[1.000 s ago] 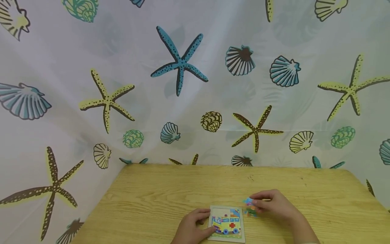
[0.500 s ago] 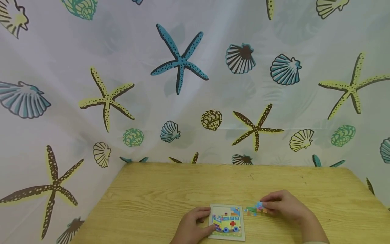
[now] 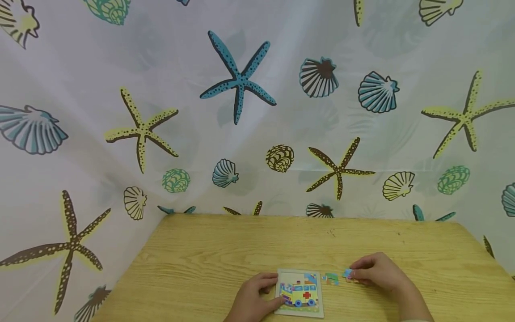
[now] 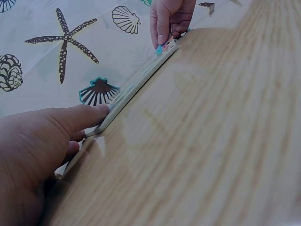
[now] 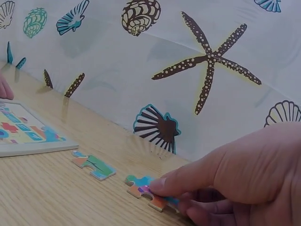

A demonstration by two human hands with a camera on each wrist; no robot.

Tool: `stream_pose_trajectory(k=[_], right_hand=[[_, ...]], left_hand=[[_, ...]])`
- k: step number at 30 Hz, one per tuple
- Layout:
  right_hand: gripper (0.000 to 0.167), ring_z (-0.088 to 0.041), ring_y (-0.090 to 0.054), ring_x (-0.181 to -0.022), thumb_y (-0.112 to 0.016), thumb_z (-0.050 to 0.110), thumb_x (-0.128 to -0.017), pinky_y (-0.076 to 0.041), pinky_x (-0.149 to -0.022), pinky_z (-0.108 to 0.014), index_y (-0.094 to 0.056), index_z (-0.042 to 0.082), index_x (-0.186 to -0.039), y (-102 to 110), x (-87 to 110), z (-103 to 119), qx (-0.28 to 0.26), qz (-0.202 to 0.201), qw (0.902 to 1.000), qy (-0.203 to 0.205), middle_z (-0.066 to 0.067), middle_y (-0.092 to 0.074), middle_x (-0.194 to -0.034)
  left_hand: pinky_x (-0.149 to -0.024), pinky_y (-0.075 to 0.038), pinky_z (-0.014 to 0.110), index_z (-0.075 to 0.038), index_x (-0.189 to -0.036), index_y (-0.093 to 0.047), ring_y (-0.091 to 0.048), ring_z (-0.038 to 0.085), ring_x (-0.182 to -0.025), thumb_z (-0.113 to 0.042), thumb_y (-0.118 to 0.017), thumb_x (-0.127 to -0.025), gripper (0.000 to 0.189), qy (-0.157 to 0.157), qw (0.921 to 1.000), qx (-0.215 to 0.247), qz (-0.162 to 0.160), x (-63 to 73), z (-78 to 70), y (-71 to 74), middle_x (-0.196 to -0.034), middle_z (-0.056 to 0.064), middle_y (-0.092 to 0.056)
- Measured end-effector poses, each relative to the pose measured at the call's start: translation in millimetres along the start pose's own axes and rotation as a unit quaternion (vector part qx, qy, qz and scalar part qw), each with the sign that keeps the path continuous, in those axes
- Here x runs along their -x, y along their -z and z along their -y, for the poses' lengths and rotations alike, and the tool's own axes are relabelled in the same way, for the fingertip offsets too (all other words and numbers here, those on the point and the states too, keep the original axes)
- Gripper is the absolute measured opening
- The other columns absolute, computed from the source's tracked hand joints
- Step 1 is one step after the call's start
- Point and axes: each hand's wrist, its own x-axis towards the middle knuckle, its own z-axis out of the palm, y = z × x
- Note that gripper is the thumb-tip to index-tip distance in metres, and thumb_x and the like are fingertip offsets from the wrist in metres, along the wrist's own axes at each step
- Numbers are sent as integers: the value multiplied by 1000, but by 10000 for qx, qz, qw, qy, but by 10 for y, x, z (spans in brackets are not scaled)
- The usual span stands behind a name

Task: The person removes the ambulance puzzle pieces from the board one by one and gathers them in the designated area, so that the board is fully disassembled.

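Puzzle tray (image 3: 320, 293): left hand (image 3: 253, 298) grips it, right hand (image 3: 382, 272) pinches a puzzle piece (image 5: 139, 182) right of it; probably picking step, next needs lifting.

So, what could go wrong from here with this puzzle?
The right hand might lose its pinch on the small blue, purple and orange jigsaw piece. The loose green, orange and blue jigsaw piece lies nearby and could get bumped. The left hand has its thumb over the pale square puzzle board, so pressing might shift the fitted yellow van pieces.
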Motion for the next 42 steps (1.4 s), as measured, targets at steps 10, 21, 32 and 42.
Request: stream_pose_trajectory(k=[10,21,32,42], right_hand=[[30,-14,-57,-70,-71,20,-93,-52,-62,-28,-72,-4,-110,2,-13,-23,329,-65,9994,57,-4,-74,-92],[48,-14,-59,-73,-68,36,-95,-55,-66,-29,-66,-3,-123,-52,-18,62,-289,-62,9995,125,-5,-70,-102],[47,-15,-63,-72,-69,37,-94,-57,-65,-28,-69,-3,-120,-226,-108,188,-353,224,9986,334,-8,-69,-99],[40,-13,-64,-71,-66,29,-97,-59,-64,-28,-68,-4,-120,-451,-176,326,-462,853,9927,712,-12,-68,-97]], left_hand=[[-84,-52,25,-6,-122,-70,-62,12,-102,-41,-84,-80,57,-16,10000,36,-9,12,26,-6,-128,3,-67],[-87,-54,30,-6,-122,-70,-64,16,-105,-41,-84,-80,57,9,10000,23,-19,20,19,-4,-128,3,-68],[-81,-50,23,-6,-123,-70,-61,9,-98,-39,-84,-80,56,-7,10000,-23,-30,6,-16,10,-127,4,-68],[-82,-51,23,-5,-123,-69,-61,10,-99,-39,-83,-81,56,-61,10000,7,-4,14,-21,17,-128,5,-68]])
